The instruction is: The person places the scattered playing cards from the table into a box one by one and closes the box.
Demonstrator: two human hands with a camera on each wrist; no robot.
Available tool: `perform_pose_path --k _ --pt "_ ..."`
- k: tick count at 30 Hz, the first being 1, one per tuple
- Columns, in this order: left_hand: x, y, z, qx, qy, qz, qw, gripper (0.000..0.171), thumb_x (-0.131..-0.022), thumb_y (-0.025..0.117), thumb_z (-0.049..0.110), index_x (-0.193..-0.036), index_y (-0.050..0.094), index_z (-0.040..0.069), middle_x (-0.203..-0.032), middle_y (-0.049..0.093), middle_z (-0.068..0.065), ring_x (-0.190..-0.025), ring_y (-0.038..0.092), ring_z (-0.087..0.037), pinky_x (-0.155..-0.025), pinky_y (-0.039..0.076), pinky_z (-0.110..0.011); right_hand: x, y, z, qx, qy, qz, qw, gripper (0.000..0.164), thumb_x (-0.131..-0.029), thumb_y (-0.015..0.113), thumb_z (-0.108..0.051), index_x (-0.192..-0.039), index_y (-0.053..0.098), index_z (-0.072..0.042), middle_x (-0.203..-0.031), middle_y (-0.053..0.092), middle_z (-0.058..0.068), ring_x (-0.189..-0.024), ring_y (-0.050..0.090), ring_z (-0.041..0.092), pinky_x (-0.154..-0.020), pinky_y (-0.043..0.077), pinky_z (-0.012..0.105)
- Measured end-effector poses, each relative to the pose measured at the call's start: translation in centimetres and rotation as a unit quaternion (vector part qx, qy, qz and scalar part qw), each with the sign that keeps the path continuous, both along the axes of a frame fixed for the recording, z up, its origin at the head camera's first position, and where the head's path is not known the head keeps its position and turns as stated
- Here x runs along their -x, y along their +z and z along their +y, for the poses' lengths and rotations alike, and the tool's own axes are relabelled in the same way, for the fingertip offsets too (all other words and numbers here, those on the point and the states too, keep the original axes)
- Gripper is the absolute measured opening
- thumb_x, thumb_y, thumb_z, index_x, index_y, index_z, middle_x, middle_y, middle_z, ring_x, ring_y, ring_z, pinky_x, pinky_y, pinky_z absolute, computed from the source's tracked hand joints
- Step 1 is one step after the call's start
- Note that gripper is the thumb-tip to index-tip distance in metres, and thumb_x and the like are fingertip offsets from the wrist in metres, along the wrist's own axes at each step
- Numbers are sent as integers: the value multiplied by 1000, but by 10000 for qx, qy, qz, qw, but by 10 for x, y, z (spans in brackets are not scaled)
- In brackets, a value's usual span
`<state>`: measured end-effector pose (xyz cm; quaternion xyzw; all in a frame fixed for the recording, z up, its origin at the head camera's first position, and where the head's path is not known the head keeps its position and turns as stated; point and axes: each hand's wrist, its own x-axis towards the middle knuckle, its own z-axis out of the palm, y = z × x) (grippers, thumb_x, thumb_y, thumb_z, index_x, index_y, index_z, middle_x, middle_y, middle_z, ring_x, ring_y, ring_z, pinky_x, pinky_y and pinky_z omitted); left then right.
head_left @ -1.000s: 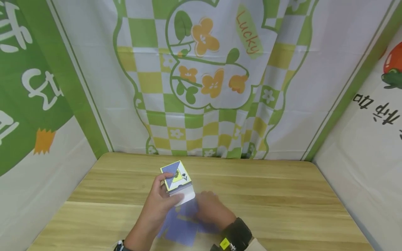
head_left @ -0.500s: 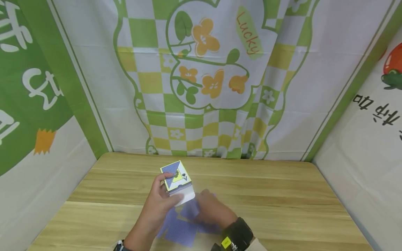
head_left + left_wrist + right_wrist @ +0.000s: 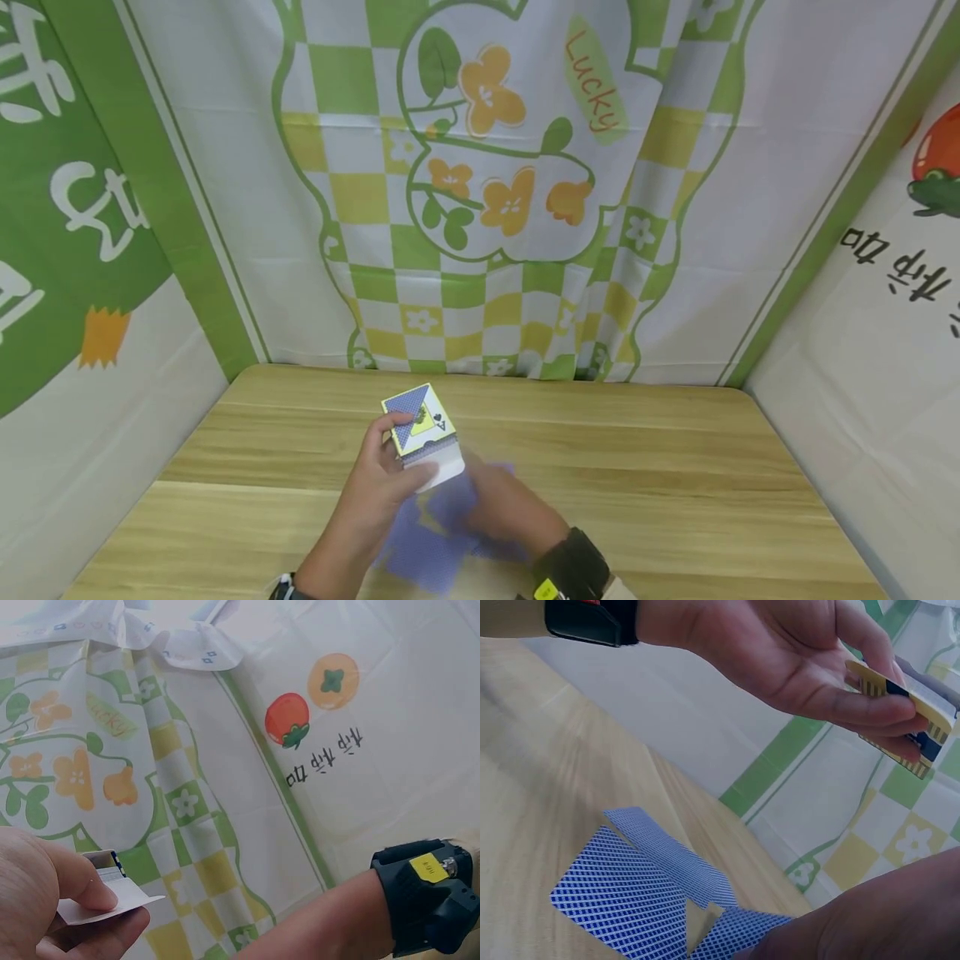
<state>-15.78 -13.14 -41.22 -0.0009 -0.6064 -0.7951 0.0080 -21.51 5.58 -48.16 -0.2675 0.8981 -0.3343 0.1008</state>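
My left hand (image 3: 393, 462) holds a playing card box (image 3: 420, 421), thumb on its white flap (image 3: 442, 467). An ace of spades design shows on the front. The left wrist view shows the thumb pressing the raised flap; how much the box contains is hidden. Several blue-backed playing cards (image 3: 431, 554) lie loosely spread below the box. My right hand (image 3: 506, 504), blurred, is low among them. One card (image 3: 731, 934) meets its fingers in the right wrist view, but the fingertips are mostly hidden, so I cannot tell whether they pinch it.
The wooden table (image 3: 675, 483) extends around both hands. Behind it hangs a green and white checked cloth (image 3: 510, 317), with printed side walls left and right. A dark band with a camera (image 3: 427, 892) sits on the right wrist.
The right hand shifts slightly among the cards and the card by its fingers changes angle. A card edge beyond that hand is now more exposed. The left hand and box hardly move.
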Motion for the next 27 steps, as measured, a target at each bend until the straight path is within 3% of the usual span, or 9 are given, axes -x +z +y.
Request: perform_pose_path --k 6,11,13,16,19,23,27 --pt "1 2 -1 4 13 -16 10000 71 -81 64 -15 -137 33 15 -137 48 -24 -109 64 -25 -87 57 -32 -13 7 8 105 189 -4 9998 55 -78 76 -8 -130 63 -18 -117 68 -9 -104 62 7 -89 53 31" --pt "1 3 -2 62 -8 16 10000 71 -82 64 -15 -138 33 15 -138 48 -24 -110 64 -26 -88 57 -32 -23 11 20 384 332 -431 9978 52 -84 76 -11 -133 60 -17 -97 64 -10 -84 59 3 -73 53 25" --pt "1 2 -1 70 -8 15 10000 71 -81 64 -15 -137 33 15 -137 49 -24 -109 64 -26 -87 57 -32 -26 13 28 602 449 -647 9951 41 -87 76 -15 -125 62 -16 -90 61 -10 -78 57 3 -69 51 24" --pt "1 0 1 43 10 7 10000 70 -80 64 -16 -136 35 15 -134 52 -23 -106 65 -26 -86 57 -33 -33 19 39 953 691 -852 9894 20 -92 74 -21 -110 66 -19 -94 64 -14 -83 61 0 -74 52 22" --pt "1 -2 4 26 35 26 10000 70 -79 65 -17 -135 36 14 -131 54 -22 -103 66 -25 -84 58 -32 -39 29 49 1467 997 -1128 9777 10 -96 68 -23 -105 67 -19 -90 68 -11 -79 65 2 -69 57 25" --pt "0 -5 6 10 -4 109 9999 69 -79 65 -17 -134 35 11 -126 55 -19 -101 66 -24 -82 58 -32 -43 45 55 2198 1206 -1705 9529 18 -101 62 -23 -116 64 -13 -93 72 0 -74 70 12 -60 61 38" --pt "0 -7 8 26 -80 129 9999 69 -79 64 -18 -135 35 11 -125 56 -18 -100 67 -24 -81 59 -31 -45 55 55 2710 1290 -2244 9271 28 -100 63 -16 -126 59 -6 -103 73 10 -83 71 18 -66 61 39"
